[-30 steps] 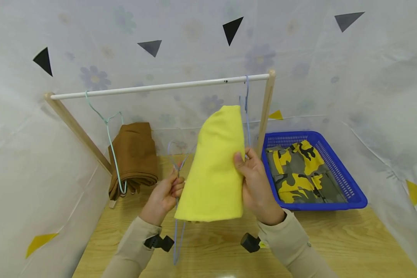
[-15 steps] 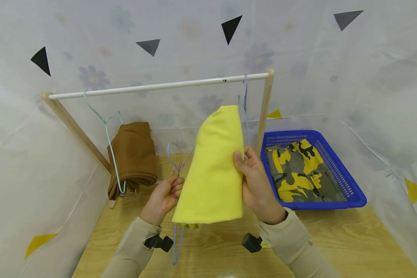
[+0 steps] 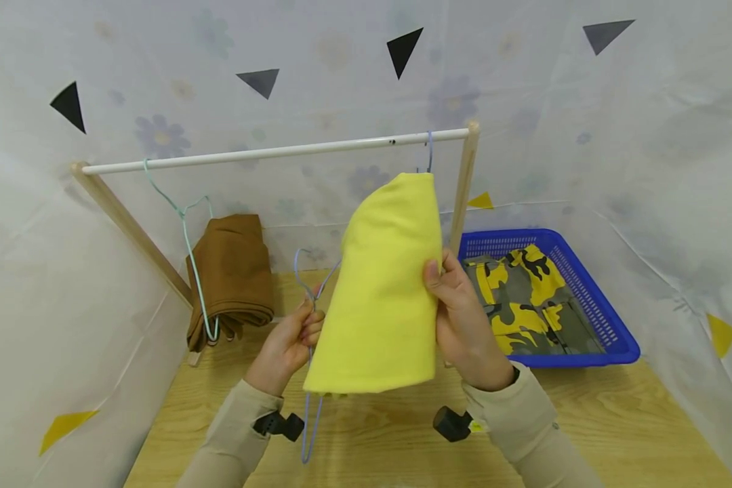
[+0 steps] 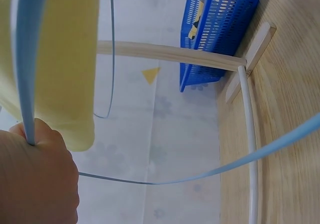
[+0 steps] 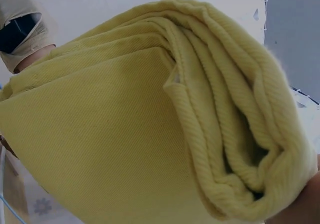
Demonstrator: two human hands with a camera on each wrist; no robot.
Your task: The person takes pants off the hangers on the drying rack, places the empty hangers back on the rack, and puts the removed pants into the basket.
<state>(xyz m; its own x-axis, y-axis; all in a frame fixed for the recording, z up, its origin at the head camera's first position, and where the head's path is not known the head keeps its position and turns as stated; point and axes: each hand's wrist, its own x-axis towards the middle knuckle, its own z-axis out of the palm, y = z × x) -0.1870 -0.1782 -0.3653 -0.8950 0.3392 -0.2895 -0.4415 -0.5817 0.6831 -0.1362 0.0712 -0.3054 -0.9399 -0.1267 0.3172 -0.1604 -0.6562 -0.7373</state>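
Hands, two, held apart near the middle of the frame: my left hand (image 3: 287, 349), at lower centre-left, its fingers curled round the wire just below the neck of one lavender-blue hanger (image 3: 314, 298); my right hand (image 3: 468, 322), right of centre, gripping the right edge of one yellow cloth (image 3: 375, 291), thumb laid on the near face; sleeves, two, beige (image 3: 515, 427); black wrist devices, two (image 3: 453, 425), one by each cuff.

Yellow cloth, folded, one; it is held up at the centre of the frame, between my two hands and in front of part of the hanger; its several layers show as a thick fold in the right wrist view; whether it passes through the wire I cannot tell.

Rack, one: a single white rod (image 3: 280, 151) across the upper middle, wooden posts, two (image 3: 465, 179), one at each end; hangers hooked on the rod, two: one mint-green (image 3: 183, 215) at the left end, one blue (image 3: 430, 152) at the right end, mostly hidden by the yellow cloth.

Brown cloth (image 3: 234, 271), one, folded, at the mint-green hanger, left of centre; blue basket (image 3: 633, 351), one, at the right of the frame, with camouflage cloth (image 3: 524, 305) lying inside, its number of pieces unclear; wood-grained table (image 3: 366, 447), one, along the bottom; yellow triangles (image 3: 721, 335) on the pale sheeting, three.
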